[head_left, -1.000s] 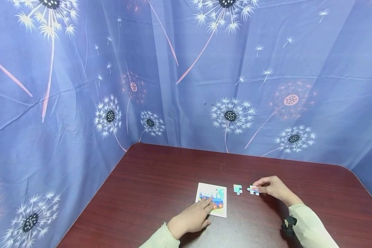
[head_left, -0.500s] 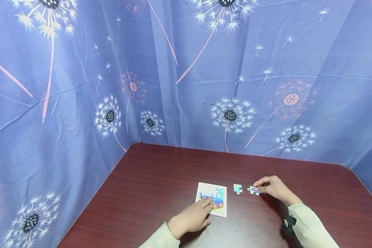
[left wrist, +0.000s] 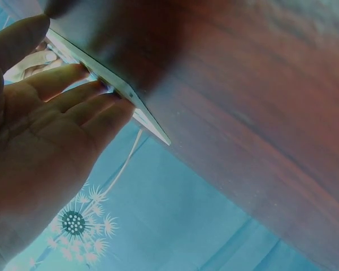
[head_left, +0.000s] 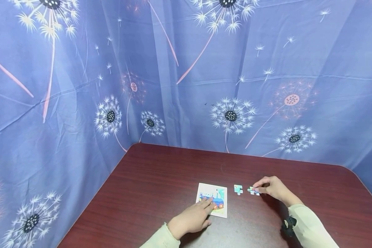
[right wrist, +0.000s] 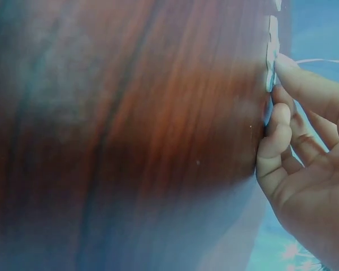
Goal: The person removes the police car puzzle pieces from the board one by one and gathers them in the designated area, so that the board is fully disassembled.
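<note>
The piece [head_left: 252, 192] is on the table [head_left: 167, 172], its right side pinched by the right hand [head_left: 275, 189], thumb and fingertip nearly together. To the left lies 1 other piece [head_left: 238, 188], then the board [head_left: 206, 187], where the left hand [head_left: 193, 217] rests nearly straight fingers, gripping nothing.

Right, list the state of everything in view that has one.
Puzzle board, flat on the table, partly covered
Left puzzle piece, loose, apart from the board
Right puzzle piece, pinched, apart from the board
Left grip, extended, resting on the board
Right grip, curled, pinching the right puzzle piece
Curtain, hanging, creased
</note>
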Action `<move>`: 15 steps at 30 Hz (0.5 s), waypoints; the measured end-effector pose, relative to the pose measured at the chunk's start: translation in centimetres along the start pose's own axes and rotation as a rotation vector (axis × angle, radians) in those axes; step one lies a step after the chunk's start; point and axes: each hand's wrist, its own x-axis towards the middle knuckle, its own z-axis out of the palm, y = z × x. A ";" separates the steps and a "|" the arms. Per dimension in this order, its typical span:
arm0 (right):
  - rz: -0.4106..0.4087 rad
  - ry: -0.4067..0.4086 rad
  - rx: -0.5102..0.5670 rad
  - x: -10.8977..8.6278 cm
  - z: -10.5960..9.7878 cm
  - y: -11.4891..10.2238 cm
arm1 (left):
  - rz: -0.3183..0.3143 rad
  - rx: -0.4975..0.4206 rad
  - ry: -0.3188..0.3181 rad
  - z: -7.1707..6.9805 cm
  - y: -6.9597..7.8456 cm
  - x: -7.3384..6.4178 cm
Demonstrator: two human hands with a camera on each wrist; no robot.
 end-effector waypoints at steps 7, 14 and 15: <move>0.019 -0.001 0.046 0.0 -0.2 -0.8 | 0.010 0.005 0.007 0.1 0.0 0.1; -0.057 -0.018 0.104 1.1 0.5 -2.0 | 0.017 0.027 0.025 0.3 -0.2 0.1; -0.065 -0.022 0.112 1.2 0.7 -2.3 | 0.017 0.030 0.027 0.4 -0.2 0.1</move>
